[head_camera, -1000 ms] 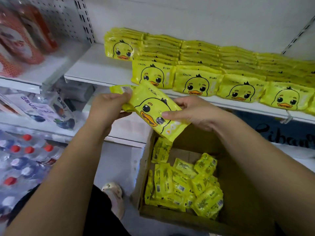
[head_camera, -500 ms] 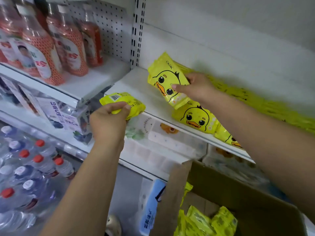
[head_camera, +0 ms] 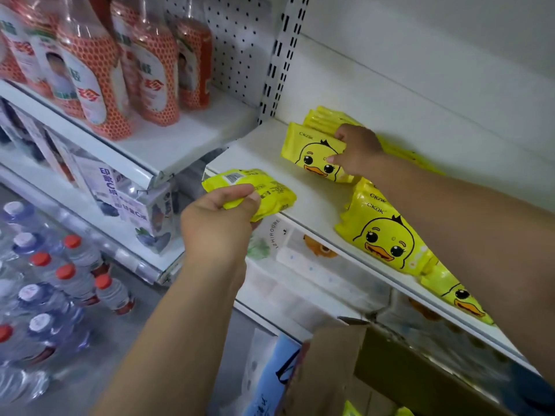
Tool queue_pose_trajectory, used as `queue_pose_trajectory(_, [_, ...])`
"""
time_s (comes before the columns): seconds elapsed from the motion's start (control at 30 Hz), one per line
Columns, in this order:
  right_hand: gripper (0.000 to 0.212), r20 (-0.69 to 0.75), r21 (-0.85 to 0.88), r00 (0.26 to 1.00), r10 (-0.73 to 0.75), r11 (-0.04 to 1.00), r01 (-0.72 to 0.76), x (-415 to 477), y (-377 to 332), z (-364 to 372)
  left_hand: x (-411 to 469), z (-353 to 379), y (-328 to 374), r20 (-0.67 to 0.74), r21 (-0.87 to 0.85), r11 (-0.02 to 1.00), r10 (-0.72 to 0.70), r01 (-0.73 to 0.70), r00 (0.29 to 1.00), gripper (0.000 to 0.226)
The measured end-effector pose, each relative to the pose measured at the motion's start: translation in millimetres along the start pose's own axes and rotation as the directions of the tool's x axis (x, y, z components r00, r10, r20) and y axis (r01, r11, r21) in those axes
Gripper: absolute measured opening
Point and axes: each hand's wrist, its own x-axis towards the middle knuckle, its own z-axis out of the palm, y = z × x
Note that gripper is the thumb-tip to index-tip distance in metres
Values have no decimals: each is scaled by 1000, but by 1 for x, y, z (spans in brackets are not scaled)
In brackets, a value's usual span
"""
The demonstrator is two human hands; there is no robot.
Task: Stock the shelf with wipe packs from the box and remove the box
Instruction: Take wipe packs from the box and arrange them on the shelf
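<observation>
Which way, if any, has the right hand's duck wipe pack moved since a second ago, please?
Yes: the duck wipe pack moved inward, from in front of the shelf onto it.

White wall panel behind right grip; slotted upright and pegboard to its left. Left of left grip: white shelves with orange bottles, cartons below. Grey floor underneath, water bottles on it. Light flat, dimmish.

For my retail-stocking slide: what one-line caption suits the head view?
Right hand holds a duck-print wipe pack on the shelf; left hand grips a second pack at its edge, cardboard box below.
</observation>
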Motion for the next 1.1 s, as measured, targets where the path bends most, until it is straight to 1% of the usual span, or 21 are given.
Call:
queue_pose_trajectory(0.1, [54,-15,-21,1000,2,1000,-3,2,11,4,-5,9,-4,13,-36,998,-48,48,999,15])
queue_pose_trajectory(0.3, [65,-77,-93,997,26,995,-33,-2,14,5,-10,18,-6,6,-34,998,-55,55,998,13])
queue_pose_trajectory(0.37, [68,-107,-59,994,30,998,-37,-7,12,-2,-12,19,-6,13,-32,998,-52,53,999,12])
queue_pose_trajectory(0.4, [64,-138,-8,990,20,1000,-22,-11,11,-6,-13,19,-6,19,-31,998,-53,54,998,11])
queue_pose_trajectory(0.47, [46,-218,158,976,-7,987,42,-30,6,-15,-15,18,-6,37,-44,997,-56,57,998,10])
queue_pose_trajectory(0.53, [26,-247,371,969,-3,924,97,-65,0,-27,-19,18,-5,69,-44,997,-62,65,996,9])
queue_pose_trajectory(0.6, [15,-174,579,984,23,811,84,-112,-4,-35,-25,17,-5,130,-37,997,-65,70,989,8])
queue_pose_trajectory(0.63, [14,-130,640,991,14,765,73,-136,-3,-37,-28,16,-5,175,-41,996,-72,80,982,8])
queue_pose_trajectory(0.7, [16,-78,667,996,-41,740,83,-180,9,-36,-36,13,-5,278,-48,992,-96,113,956,8])
queue_pose_trajectory(0.73, [24,-49,657,996,-70,749,85,-200,18,-35,-41,12,-6,333,-46,990,-113,136,936,8])
queue_pose_trajectory(0.8, [52,42,631,993,-112,773,60,-235,35,-32,-53,11,-7,432,-29,982,-157,187,888,10])
queue_pose_trajectory(0.83, [63,75,650,990,-118,759,41,-250,43,-28,-59,11,-8,473,-10,978,-181,210,863,10])
queue_pose_trajectory(0.87, [69,71,698,991,-112,715,31,-263,48,-24,-67,12,-10,508,13,973,-207,232,836,11])
queue_pose_trajectory(0.9, [70,24,756,997,-67,654,26,-276,52,-19,-74,12,-13,538,40,967,-232,251,811,12])
queue_pose_trajectory(0.93, [67,-53,792,999,5,609,38,-288,54,-14,-81,11,-16,560,70,962,-256,263,788,14])
queue_pose_trajectory(0.97, [61,-145,792,986,80,607,67,-299,57,-10,-86,11,-19,579,100,959,-274,266,768,18])
queue_pose_trajectory(1.03, [51,-302,733,942,144,667,133,-320,62,-5,-98,7,-22,628,164,954,-297,251,720,27])
queue_pose_trajectory(1.07, [45,-338,719,926,167,681,140,-330,62,-6,-103,4,-23,662,200,953,-301,225,687,32])
queue_pose_trajectory(1.1, [40,-344,725,916,207,678,119,-339,63,-7,-107,1,-25,697,246,952,-303,179,650,39])
